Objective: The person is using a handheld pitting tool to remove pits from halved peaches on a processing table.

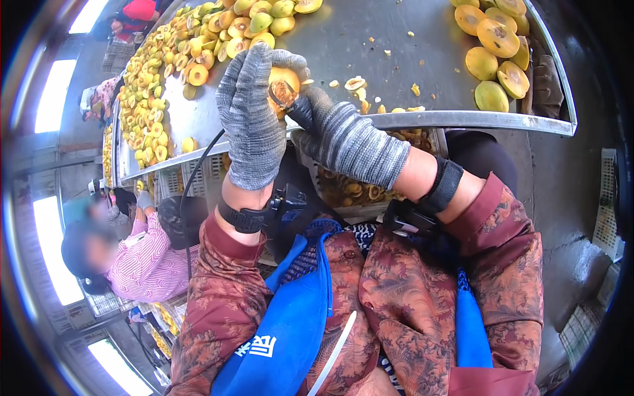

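My left hand [255, 119], in a grey knitted glove, cups a halved yellow peach [285, 79] with its cut face turned to my right. The brown stone hollow of the fruit shows. In my right hand [346, 133], gloved the same way, is a tool with a black handle [303, 115]. Its tip meets the fruit at the hollow, and the working end is mostly hidden there. Both hands are above the near edge of a metal table [356, 54]. Peach scraps [355, 83] lie on the metal just beyond my right hand.
Halved peaches [198, 74] are heaped along the table's left side; more peach halves [495, 49] sit at its right end. Below the raised metal rim [475, 119], a crate of peach pieces [356, 190] stands by my knees. A black cable [190, 183] hangs at left, near a co-worker [143, 262].
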